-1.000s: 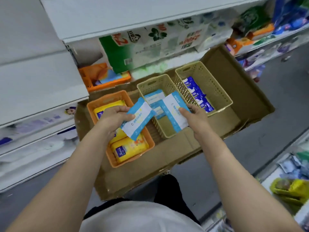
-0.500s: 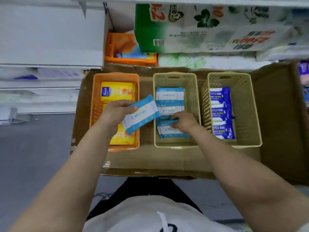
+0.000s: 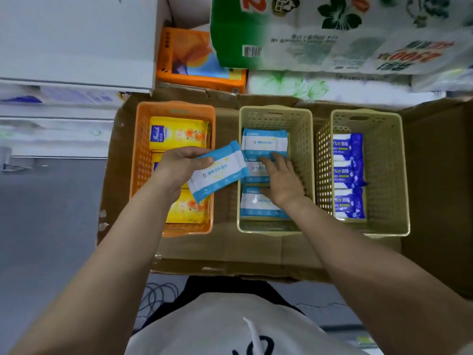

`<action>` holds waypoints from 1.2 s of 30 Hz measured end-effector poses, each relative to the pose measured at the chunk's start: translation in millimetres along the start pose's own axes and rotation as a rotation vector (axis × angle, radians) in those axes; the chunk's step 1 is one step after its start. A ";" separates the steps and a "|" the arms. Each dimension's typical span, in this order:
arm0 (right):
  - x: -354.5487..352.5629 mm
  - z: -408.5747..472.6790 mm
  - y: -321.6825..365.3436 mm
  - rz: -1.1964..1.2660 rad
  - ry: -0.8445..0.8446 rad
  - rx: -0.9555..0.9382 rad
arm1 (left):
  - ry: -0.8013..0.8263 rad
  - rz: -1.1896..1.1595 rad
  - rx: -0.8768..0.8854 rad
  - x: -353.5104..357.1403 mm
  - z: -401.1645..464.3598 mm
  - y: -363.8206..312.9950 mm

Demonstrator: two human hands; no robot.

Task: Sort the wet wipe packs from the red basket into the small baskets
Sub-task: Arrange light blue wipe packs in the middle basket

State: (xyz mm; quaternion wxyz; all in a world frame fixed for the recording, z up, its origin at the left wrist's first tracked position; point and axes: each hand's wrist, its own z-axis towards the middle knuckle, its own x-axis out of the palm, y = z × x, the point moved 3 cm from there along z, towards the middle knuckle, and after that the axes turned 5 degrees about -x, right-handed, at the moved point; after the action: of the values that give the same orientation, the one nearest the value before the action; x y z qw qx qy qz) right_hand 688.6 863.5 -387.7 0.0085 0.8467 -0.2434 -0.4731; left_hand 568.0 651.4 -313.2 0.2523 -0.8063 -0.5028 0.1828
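At far left stands an orange perforated plastic basket holding flat yellow wet wipe packs. Above its right half the left hand pinches a light-blue-and-white flat wet wipe pack by its left end, thumb on top, fingers curled beneath; the pack hangs tilted over the gap between this basket and the next. Just right of that pack, the right hand lies inside the middle beige perforated plastic basket, fingers spread and flat on the matching light-blue packs lined up there. Further right, the second beige perforated basket holds dark-blue-and-white packs. All three baskets sit in a brown cardboard tray.
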 end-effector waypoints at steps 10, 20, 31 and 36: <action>4.5 -2.8 -6.2 -0.022 -0.028 -0.029 | 0.015 0.050 0.016 11.3 11.6 -16.0; 2.4 4.7 -10.4 -0.020 0.054 -0.079 | 0.048 0.120 0.061 29.9 16.9 -35.4; -2.4 6.0 -5.8 -0.072 0.035 -0.185 | 0.044 0.108 0.051 33.1 22.0 -33.1; -8.5 -5.0 -2.5 -0.044 -0.022 0.050 | 0.031 0.096 0.045 34.1 23.8 -31.4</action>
State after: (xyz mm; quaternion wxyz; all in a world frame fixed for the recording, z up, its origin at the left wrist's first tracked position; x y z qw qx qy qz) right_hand 689.9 868.3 -378.8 -0.0259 0.8464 -0.2368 -0.4763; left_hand 546.9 699.1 -315.3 0.2692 -0.8263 -0.4552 0.1937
